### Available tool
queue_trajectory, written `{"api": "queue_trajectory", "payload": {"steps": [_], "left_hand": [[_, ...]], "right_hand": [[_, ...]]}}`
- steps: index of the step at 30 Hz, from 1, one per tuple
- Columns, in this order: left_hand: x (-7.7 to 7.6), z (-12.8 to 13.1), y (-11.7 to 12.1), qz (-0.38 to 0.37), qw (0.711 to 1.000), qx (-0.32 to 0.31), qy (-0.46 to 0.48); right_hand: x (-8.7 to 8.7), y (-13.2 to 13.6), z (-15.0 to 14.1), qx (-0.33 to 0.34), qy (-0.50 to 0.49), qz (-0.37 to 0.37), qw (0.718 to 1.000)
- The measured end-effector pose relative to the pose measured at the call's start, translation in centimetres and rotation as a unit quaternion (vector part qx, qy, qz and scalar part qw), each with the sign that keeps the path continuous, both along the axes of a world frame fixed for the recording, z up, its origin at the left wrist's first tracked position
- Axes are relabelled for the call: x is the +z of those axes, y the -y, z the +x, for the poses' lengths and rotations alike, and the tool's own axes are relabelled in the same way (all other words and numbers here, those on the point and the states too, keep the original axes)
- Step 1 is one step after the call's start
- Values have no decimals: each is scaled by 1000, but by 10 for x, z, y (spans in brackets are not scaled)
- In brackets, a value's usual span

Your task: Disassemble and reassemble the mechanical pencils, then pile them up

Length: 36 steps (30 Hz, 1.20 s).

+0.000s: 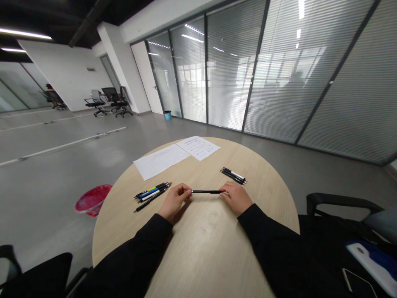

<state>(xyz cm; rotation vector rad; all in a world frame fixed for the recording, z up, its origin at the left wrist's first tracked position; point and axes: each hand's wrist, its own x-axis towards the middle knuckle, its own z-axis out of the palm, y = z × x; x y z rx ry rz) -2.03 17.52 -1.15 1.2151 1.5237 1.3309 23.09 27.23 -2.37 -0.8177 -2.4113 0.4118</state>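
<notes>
A black pen [206, 191] lies level between my hands, just above the round wooden table [201, 244]. My left hand [175, 200] pinches its left end with closed fingers. My right hand [236, 197] grips its right end the same way. A bunch of several pens [152, 193], black, blue and yellow, lies left of my left hand. A smaller group of black pens [233, 175] lies beyond my right hand.
Two white paper sheets [161, 160] [199, 147] lie at the table's far side. A red bin [92, 200] stands on the floor at left. Black chair arms [338, 201] sit to my right, office chairs [108, 100] far back.
</notes>
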Motion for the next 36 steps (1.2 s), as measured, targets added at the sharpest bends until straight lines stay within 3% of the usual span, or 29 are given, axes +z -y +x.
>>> {"api": "queue_trajectory", "payload": {"steps": [5, 17, 36], "left_hand": [[0, -2, 0, 7, 1000, 13, -7], [3, 2, 1, 4, 1000, 22, -6], [2, 1, 1, -6, 1000, 12, -2]], "right_hand": [[-4, -8, 8, -17, 0, -9, 1000], [-11, -36, 39, -210, 70, -33, 975], [-17, -41, 47, -293, 105, -46, 949]]}}
